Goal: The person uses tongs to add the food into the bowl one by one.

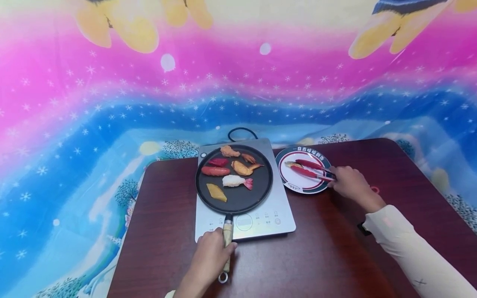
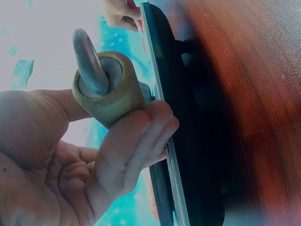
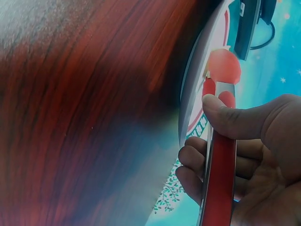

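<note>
My left hand (image 1: 208, 256) grips the pale handle (image 2: 117, 101) of a round black frying pan (image 1: 244, 200), near its metal end ring. In the pan lie several toy-like food pieces: a red sausage (image 1: 215, 171), a white piece with a pink shrimp tail (image 1: 234, 181), a yellow slab (image 1: 216, 192), a fried shrimp (image 1: 242, 168) and a brown fried lump (image 1: 229, 151). Red-tipped tongs (image 1: 309, 171) are in my right hand (image 1: 352, 184), thumb on one arm and fingers on the other. Their tips lie over the white plate (image 1: 294, 184), around a small, partly hidden yellowish piece (image 1: 289, 164).
The pan sits on a silver induction cooker (image 1: 285, 215), its control panel facing me. A black cord (image 1: 242, 128) loops behind it. The plate stands just right of the cooker on a dark red wooden table (image 1: 160, 231). A colourful printed cloth (image 1: 231, 82) hangs behind.
</note>
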Action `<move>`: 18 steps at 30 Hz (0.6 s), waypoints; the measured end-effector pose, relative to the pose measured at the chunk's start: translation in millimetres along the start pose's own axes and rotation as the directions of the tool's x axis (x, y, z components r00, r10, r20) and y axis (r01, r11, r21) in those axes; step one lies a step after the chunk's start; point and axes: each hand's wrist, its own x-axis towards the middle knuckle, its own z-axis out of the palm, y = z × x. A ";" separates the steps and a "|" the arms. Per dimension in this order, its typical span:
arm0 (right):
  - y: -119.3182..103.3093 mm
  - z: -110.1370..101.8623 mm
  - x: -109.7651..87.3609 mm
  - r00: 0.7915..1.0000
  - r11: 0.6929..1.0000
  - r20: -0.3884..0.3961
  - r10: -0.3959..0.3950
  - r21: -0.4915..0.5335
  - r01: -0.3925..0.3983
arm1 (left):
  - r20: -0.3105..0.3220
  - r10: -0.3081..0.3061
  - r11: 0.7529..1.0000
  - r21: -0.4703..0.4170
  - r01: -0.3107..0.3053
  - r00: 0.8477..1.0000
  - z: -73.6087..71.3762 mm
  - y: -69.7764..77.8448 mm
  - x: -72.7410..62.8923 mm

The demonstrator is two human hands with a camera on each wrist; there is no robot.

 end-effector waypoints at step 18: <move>-43.4 -34.6 -9.2 0.985 0.985 -0.049 -0.164 0.047 0.166 | 0.002 -0.007 1.000 -0.013 0.007 1.000 -0.7 -0.1 0.3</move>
